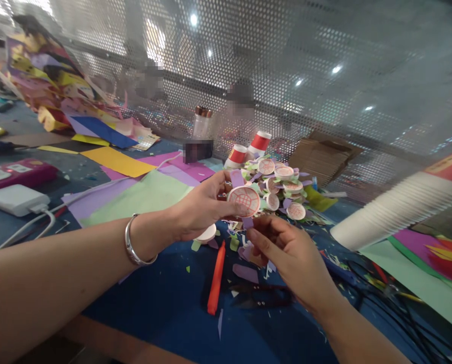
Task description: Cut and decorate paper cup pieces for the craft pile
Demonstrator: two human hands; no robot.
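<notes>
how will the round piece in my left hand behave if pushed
The round piece is probably light: papery and pinched in your left hand. Its rim suggests some stiffness, while the thin purple tabs would likely bend easily.

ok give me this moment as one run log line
left hand: grips patterned disc | right hand: at lower purple tab | near: red marker | behind: disc pile

No lettering or number can be read with certainty. The magenta device (32,174) carries pale label patches with marks too small to make out; the yellowish marking on the stacked cups' (396,205) red part is blurred, and the held disc (245,195) shows red grid lines.
</notes>
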